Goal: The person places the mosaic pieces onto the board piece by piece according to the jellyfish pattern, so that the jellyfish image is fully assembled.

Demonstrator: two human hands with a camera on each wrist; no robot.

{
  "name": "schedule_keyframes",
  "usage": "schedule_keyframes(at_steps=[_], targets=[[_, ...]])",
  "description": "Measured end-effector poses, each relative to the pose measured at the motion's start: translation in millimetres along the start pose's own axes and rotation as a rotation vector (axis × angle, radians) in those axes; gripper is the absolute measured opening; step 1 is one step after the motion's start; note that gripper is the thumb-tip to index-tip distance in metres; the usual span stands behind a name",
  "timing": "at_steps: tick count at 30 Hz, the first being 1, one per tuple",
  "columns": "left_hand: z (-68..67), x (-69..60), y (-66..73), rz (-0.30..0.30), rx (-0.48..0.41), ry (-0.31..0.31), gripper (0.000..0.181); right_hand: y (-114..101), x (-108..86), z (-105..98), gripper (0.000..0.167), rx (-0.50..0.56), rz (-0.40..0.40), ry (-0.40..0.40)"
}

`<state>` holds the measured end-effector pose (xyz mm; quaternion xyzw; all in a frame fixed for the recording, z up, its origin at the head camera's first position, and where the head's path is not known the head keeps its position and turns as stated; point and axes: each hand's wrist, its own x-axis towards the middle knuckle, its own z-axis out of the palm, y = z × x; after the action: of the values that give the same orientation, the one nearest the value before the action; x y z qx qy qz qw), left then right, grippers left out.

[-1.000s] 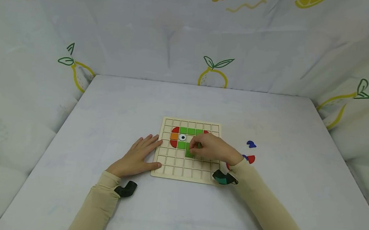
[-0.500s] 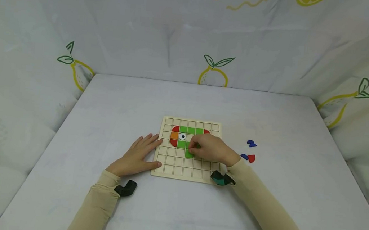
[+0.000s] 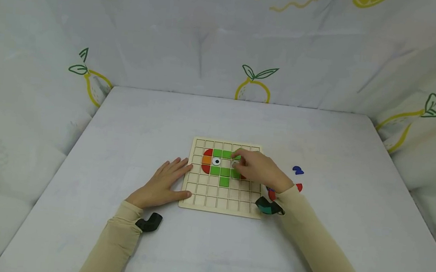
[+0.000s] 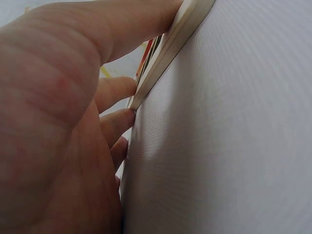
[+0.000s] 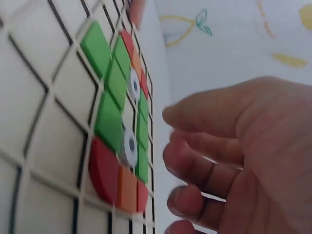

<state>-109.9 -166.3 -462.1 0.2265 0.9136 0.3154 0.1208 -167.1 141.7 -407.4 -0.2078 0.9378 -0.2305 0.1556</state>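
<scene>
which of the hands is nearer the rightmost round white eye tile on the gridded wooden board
Right: the right hand is just over that eye tile; the left hand rests at the left edge of the board, farther off.

A white tabletop point(image 3: 150, 122) fills the middle and bottom of the head view, its far edge just below the upper third. A pale gridded board point(image 3: 210, 201) lies flat near the centre. Right of centre lie blue pieces point(image 3: 296, 168), a red piece point(image 3: 299, 187) below them, and another red one point(image 3: 272, 195) just beside the board.
</scene>
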Motion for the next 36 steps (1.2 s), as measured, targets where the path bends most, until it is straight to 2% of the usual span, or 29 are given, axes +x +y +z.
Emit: schedule_keyframes(at_steps=[3, 6, 11, 18, 23, 28, 31, 36], targets=[[0.0, -0.4, 0.1, -0.003, 0.002, -0.004, 0.082, 10, -0.7, -6, 0.051, 0.014, 0.059, 0.012], [0.0, -0.5, 0.2, -0.004, 0.009, -0.006, 0.082, 17, 0.8, -6, 0.058, 0.026, 0.09, -0.018], [-0.3, -0.4, 0.2, -0.004, 0.016, -0.006, 0.082, 20, 4.6, -1, 0.053, 0.025, 0.088, -0.051], [-0.2, -0.4, -0.5, -0.008, 0.016, -0.006, 0.082, 22, 3.0, -4, 0.052, 0.033, 0.098, -0.037], [-0.3, -0.4, -0.7, -0.006, 0.018, -0.006, 0.082, 29, -3.8, -22, 0.043, 0.091, 0.115, 0.022], [-0.6, -1.0, -1.5, -0.007, 0.02, -0.004, 0.083, 40, -15.2, -45, 0.035, 0.127, 0.064, 0.033], [-0.4, -0.8, -2.0, -0.009, 0.027, -0.006, 0.083, 45, -25.4, -56, 0.032, 0.127, 0.046, 0.041], [-0.2, 0.3, -1.5, -0.005, 0.024, -0.009, 0.083, 50, -42.6, -64, 0.03, 0.099, 0.087, 0.055]])
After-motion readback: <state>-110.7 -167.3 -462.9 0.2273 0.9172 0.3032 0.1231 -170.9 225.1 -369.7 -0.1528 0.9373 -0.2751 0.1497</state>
